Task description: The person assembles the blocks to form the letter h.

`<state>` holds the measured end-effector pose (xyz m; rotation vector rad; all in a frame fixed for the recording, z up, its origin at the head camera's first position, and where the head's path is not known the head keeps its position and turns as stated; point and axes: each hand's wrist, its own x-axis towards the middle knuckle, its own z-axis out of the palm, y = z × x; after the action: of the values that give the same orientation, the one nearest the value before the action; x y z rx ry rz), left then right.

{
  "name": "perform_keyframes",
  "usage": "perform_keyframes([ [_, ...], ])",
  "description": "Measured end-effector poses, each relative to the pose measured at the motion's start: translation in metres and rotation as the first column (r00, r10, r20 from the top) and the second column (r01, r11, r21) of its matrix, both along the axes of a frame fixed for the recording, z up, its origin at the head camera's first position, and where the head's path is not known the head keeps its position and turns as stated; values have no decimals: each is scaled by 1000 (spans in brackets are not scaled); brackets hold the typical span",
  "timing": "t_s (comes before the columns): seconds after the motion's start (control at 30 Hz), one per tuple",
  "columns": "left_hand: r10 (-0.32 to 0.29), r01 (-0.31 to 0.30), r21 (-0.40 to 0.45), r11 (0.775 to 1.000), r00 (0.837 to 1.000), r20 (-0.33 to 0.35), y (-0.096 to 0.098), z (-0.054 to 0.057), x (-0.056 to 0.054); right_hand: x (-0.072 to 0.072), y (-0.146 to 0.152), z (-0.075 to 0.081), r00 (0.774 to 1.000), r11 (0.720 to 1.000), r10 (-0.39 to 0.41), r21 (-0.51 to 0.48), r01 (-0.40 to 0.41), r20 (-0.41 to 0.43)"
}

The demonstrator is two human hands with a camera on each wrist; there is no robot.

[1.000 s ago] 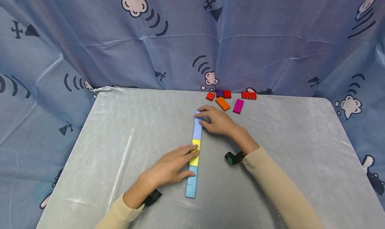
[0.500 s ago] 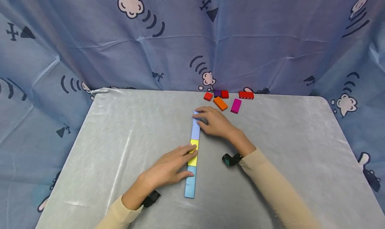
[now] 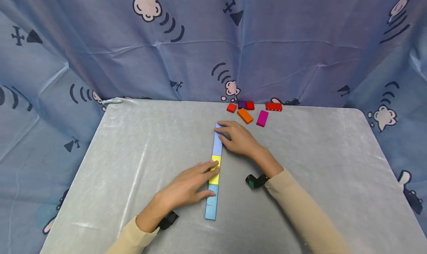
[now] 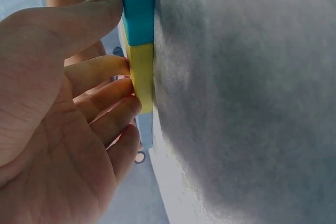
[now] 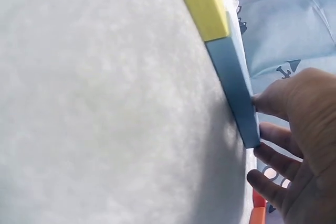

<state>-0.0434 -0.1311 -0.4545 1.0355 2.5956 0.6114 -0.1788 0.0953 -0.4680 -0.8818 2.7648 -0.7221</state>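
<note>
On the worktop [image 3: 300, 146], one row of three blocks, end to end: turquoise block [image 3: 211, 208] nearest the person, yellow block [image 3: 214, 178] in the middle, lavender block [image 3: 217, 147] farthest
Left hand [image 3: 186, 185]: fingers apart, tips resting on the yellow block; thumb well spread, touching the turquoise block
Right hand [image 3: 241, 138]: fingers apart, loosely bent, at the lavender block's far end; thumb touching its right edge
Beyond, near the far edge: orange block [image 3: 245, 115], magenta block [image 3: 262, 118], purple block [image 3: 241, 104], three red blocks [image 3: 274, 106]

3 red blks [image 3: 231, 108] [image 3: 250, 105] [image 3: 274, 106]; 1 ea. yel [image 4: 145, 72], orng [image 3: 245, 115], purp [image 3: 241, 104], mgnta [image 3: 262, 118] blk.
</note>
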Motion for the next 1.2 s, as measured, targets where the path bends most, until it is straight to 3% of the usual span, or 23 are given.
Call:
perform_keyframes([
  [0.5,5,-5,-7,1000,1000,11,1,-1,-1,-1,8,-4,999,997,-32,-68,32,9],
  [0.87,8,-8,1,1000,1000,13,2,-2,1,-7,28,1,987,967,-155,-208,146,-28],
  [1.2,10,-10,-3,1000,1000,8,2,0,0,-19,48,-1,964,961,-243,-158,225,-106],
])
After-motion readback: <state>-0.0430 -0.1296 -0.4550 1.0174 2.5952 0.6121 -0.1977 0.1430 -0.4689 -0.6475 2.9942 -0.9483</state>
